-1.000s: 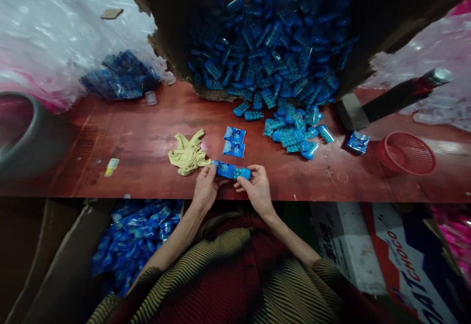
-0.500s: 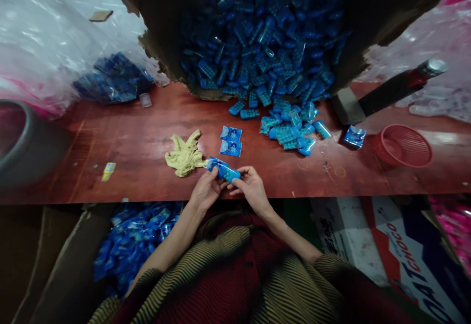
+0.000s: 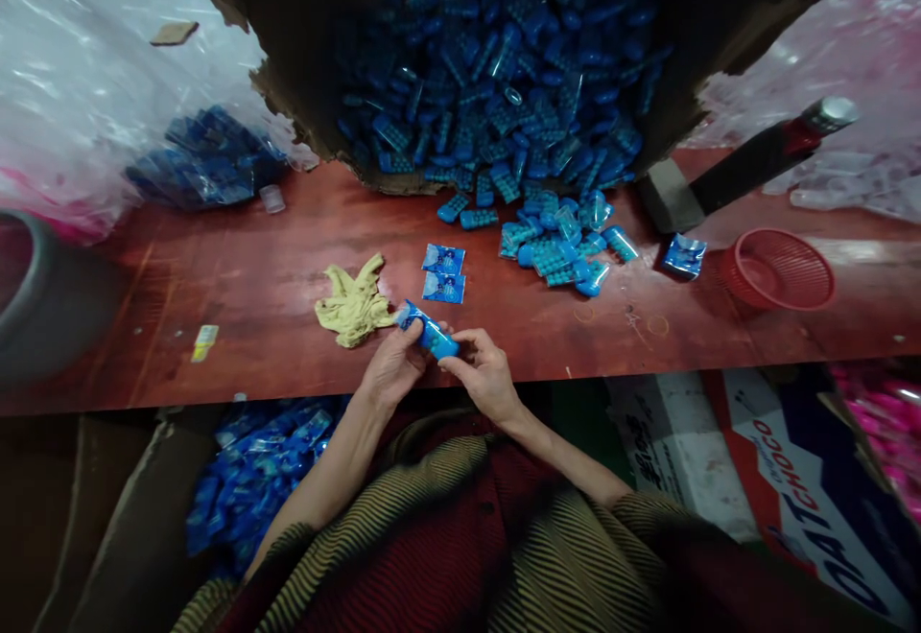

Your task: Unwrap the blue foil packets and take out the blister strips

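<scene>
Close to the table's front edge, both hands grip a small blue-capped candy bottle (image 3: 441, 341) with a blue printed sleeve (image 3: 412, 316) around its left end. My left hand (image 3: 394, 362) is closed, thumb on top, over the sleeve end. The fingers of my right hand (image 3: 484, 371) pinch the bottle's blue end; some fingertips are hidden. Just beyond, two flat blue printed cards (image 3: 443, 273) lie one behind the other. A crumpled yellow glove or cloth (image 3: 352, 302) rests left of the hands. Loose blue bottles (image 3: 565, 240) are heaped to the right.
A torn cardboard box (image 3: 288, 105) full of blue bottles stands behind. A hammer (image 3: 748, 168), a small stack of blue cards (image 3: 683, 257) and a red basket (image 3: 781, 270) are at right. A grey bucket (image 3: 50, 297) stands left. Below the edge lie blue packets (image 3: 266, 470).
The sleeve now covers more of the bottle's length, and the hands have come slightly closer together. The whole view has shifted a little.
</scene>
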Demonstrator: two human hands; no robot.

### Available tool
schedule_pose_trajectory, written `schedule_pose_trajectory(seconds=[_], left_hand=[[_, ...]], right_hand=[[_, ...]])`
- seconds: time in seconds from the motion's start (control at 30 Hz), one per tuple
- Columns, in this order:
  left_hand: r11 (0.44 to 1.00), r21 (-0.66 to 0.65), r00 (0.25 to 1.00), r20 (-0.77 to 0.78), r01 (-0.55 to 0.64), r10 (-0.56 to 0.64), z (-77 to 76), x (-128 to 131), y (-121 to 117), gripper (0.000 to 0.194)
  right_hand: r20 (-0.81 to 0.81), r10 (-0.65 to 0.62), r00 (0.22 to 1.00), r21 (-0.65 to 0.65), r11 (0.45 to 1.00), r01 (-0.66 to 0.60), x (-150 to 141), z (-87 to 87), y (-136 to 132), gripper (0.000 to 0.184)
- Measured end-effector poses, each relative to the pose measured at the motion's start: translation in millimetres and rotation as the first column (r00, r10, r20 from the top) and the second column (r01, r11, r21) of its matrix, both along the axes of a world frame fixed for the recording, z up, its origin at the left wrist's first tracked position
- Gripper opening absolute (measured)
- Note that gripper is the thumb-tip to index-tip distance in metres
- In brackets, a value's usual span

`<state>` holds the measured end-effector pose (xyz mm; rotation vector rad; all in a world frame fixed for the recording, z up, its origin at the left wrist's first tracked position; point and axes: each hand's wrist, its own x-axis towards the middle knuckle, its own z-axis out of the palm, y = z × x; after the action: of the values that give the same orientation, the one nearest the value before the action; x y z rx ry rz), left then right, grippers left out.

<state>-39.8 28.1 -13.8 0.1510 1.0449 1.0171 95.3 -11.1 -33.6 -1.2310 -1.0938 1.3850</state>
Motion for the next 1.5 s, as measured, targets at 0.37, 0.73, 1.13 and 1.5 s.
schedule_pose_trajectory(seconds=[0.37, 0.73, 1.13, 1.5], left_hand=[[0.997, -0.025, 0.981, 0.185, 0.072, -0.067, 2.4, 3, 4, 0.017], [0.970, 0.009, 0.937, 0.255, 0.243, -0.237, 0.2, 3, -4, 0.016], [0.952, -0.004, 0.934, 0.191, 0.307, -0.301, -1.7, -2, -1, 0.029], [0.932, 0.105, 0.912, 0.190, 0.348, -0.363, -0.9, 2, -6, 0.017]], right_hand=[[-0.215, 0.086, 0.973, -0.027, 0.995, -0.094, -2, -3.5, -2, 0.059], [0.186, 0.133, 0.973, -0.016, 0.991, -0.132, 14, 7.2, 11, 0.090], [0.315, 0.217, 0.924, 0.024, 0.972, -0.236, 20, 16.5, 14, 0.096], [0.177, 0.243, 0.954, 0.016, 0.968, -0.250, 22, 14.2, 17, 0.092]])
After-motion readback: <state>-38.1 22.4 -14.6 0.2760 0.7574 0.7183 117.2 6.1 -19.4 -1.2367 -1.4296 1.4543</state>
